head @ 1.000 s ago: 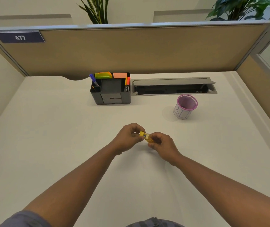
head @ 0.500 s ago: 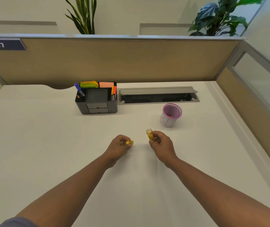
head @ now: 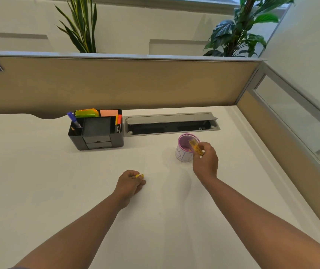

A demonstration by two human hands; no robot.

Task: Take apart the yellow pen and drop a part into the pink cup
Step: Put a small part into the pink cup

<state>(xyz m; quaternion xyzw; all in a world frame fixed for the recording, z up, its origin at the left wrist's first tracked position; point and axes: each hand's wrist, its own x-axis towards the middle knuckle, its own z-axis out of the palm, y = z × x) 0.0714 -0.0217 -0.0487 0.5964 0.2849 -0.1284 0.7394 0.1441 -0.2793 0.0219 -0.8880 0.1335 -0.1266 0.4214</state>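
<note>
Right hand (head: pixel 205 162) is extended forward-right, forearm running diagonally up from the bottom-right corner, back of the hand toward the camera. Its fingers pinch the yellow pen barrel (head: pixel 195 147). The barrel is tilted, upper end leaning over the mouth of the pink cup (head: pixel 184 151), lower end tucked in the fingers. The hand sits just beside the cup's right edge; can't tell if it touches the rim.

Left hand (head: pixel 131 182) is low on the white table (head: pixel 39 181), near centre, well apart from the cup. Fingers curled closed around a small yellow pen piece (head: pixel 139 176), which pokes out at the fingertips. Forearm comes in from the bottom-left; knuckles up, hand looks to be resting on or just over the surface.

The cup stands upright in front of the grey cable tray (head: pixel 171 124). A black desk organiser (head: pixel 97 131) with markers and sticky notes sits to the left of the tray, near the partition.
</note>
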